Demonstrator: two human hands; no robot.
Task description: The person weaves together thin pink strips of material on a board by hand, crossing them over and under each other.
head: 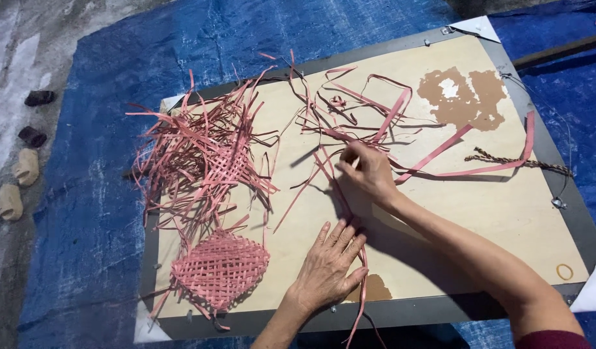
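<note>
Left hand (329, 268) lies nearest the camera, flat on the wooden board (479, 213), fingers spread, palm pressing down a long pink strip (361, 284) that runs under it and hangs off the near edge; grip not closed, just pinning. Forearm is cut off at the bottom edge of the frame. Right hand (367, 171) sits further up the board, fingertips pinched together on the upper part of the same strip, where it meets other loose strips; exact contact is hard to make out in the tangle. Right arm leaves the frame at the lower right, dark red sleeve barely showing.

Left of the hands: a small woven pink mat (220, 268), open lattice, loose ends sticking out. Above it, a bigger half-woven bundle (204, 158), messy flat strips fanning everywhere. More curled strips (362, 103) behind the right hand. A braided brown cord (517, 161) lies at right, near a long pink ribbon. Board surface is pale plywood with a grey frame and a peeled brown patch (462, 97) at top right. Blue tarp (84, 213) is under everything, crinkled. Rounded stones (17, 184) on bare ground at far left, partly unclear.
</note>
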